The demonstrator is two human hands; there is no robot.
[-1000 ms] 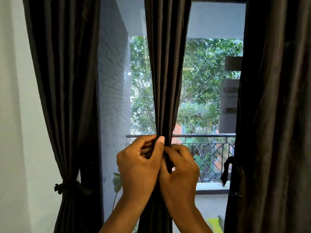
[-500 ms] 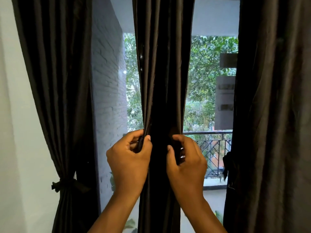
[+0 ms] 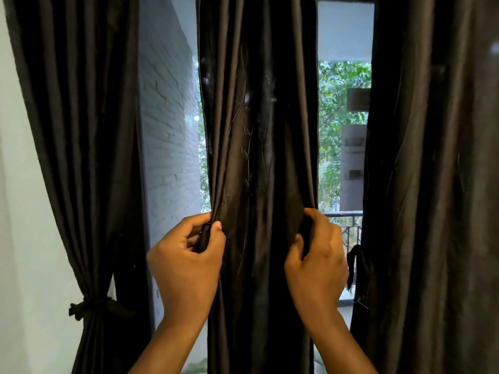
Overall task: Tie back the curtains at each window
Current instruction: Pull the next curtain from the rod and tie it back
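Middle curtain (image 3: 259,157) hangs between the two hands, spread flat. Left hand (image 3: 186,265) pinches its left edge, thumb and fingers curled round the fold. Right hand (image 3: 316,265) grips its right edge likewise. Left curtain (image 3: 81,157) outside left fingers, tied with tieback (image 3: 91,306). Right curtain (image 3: 432,184) beyond right fingers.

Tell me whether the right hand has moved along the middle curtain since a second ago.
Yes. The right hand has moved right, from the centre of the middle curtain to its right edge, nearer the balcony railing, spreading the cloth away from the left hand.
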